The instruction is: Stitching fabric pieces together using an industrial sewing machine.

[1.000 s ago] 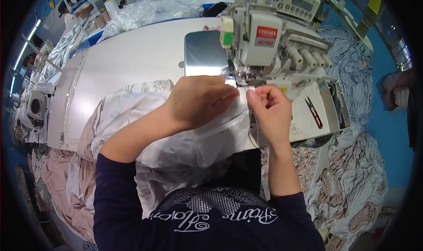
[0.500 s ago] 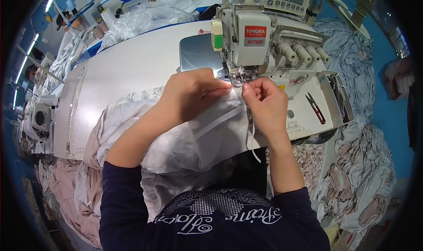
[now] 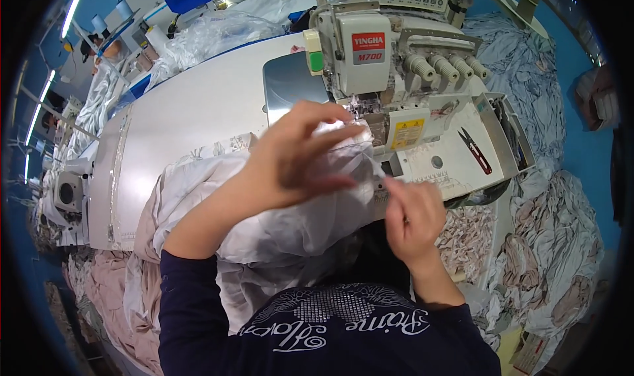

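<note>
White fabric [image 3: 284, 224] lies bunched over the front of the sewing table, its far edge at the needle area of an overlock sewing machine [image 3: 362, 72]. My left hand [image 3: 300, 154] is over the fabric just in front of the presser foot, fingers spread apart and slightly blurred. Nothing shows gripped in it. To the right and nearer to me, my right hand [image 3: 416, 217] is closed, thumb and finger pinching the end of a narrow white strip [image 3: 378, 169] that runs from the fabric. Motion blurs those fingertips a little.
Red-handled thread snips [image 3: 475, 151] lie on the machine bed at right, beside an open tray [image 3: 505, 135] of small tools. A grey plate [image 3: 294, 88] is set into the table [image 3: 191, 98]. Heaped cloth [image 3: 548, 263] fills the right side.
My right hand has drawn back toward me from the needle area, pulling the strip. My left fingers have opened from a pinch. The machine's yellow-labelled front cover now shows.
</note>
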Demonstrator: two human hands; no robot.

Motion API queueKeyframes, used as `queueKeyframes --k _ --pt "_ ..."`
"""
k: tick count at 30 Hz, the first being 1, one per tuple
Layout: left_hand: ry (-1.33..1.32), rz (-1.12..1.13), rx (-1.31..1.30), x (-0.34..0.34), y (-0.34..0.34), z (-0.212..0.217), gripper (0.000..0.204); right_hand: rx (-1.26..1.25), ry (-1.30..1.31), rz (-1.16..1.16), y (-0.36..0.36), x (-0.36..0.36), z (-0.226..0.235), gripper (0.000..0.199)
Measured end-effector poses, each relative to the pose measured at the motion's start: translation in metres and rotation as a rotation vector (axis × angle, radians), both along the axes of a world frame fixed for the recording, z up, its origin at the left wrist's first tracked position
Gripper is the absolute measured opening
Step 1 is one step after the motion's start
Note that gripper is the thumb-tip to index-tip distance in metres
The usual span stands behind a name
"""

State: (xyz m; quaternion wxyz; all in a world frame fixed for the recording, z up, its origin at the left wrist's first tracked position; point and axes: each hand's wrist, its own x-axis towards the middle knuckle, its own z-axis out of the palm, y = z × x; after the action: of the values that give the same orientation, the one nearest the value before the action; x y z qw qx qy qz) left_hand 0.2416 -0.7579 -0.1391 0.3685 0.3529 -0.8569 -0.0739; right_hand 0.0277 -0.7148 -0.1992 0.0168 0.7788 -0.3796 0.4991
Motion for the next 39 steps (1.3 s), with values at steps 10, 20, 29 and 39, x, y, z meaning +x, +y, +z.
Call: queueKeyframes --k 10,20,29,39 --pt "-0.279 -0.025 -0.187 0.000 0.005 -0.018 0.022 0.616 -0.626 0.276 0.017 0.018 -0.006 0.040" --pt "-0.353 -0.052 -0.213 0.003 0.013 0.002 0.030 1.277 -0.882 0.451 -0.004 0.022 -0.015 0.029" --pt "-0.379 -0.027 -0.142 0.002 0.016 0.005 0.031 1.206 -0.955 0.393 -0.004 0.025 -0.023 0.021" --pt "-0.406 -0.056 -0.172 0.009 0.011 0.002 0.024 1.213 -0.956 0.421 -0.008 0.026 -0.021 0.019"
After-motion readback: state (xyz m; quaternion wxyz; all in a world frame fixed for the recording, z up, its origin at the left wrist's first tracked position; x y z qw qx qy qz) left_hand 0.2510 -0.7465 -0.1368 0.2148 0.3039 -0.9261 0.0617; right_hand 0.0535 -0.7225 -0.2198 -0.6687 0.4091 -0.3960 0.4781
